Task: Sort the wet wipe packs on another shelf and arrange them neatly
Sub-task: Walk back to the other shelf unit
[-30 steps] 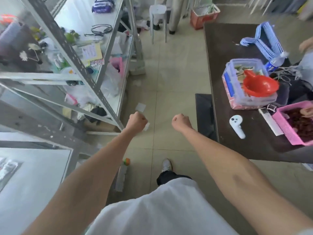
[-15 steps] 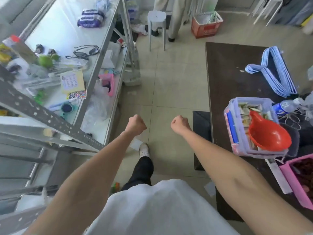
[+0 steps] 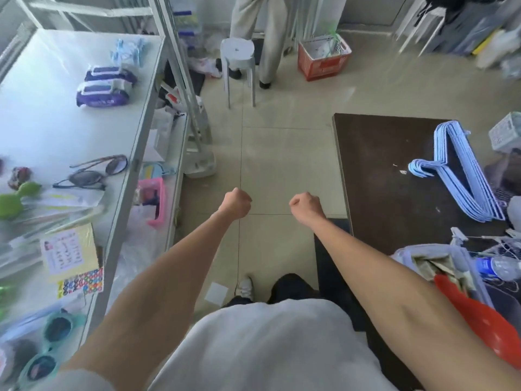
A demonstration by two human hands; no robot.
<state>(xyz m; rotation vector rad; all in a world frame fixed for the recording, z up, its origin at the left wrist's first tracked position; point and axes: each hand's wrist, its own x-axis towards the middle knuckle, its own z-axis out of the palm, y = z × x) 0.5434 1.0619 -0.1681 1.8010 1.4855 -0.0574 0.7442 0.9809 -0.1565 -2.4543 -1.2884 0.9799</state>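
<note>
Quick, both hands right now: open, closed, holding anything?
Left hand: closed in a fist, holding nothing.
Right hand: closed in a fist, holding nothing.

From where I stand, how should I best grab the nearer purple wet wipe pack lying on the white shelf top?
Probably take the nearer purple-and-white soft wet wipe pack by its two short ends, left hand coming down from above. It lies flat on the white shelf top, and the second purple pack sits close against its far long side, leaving little finger room there.
</note>
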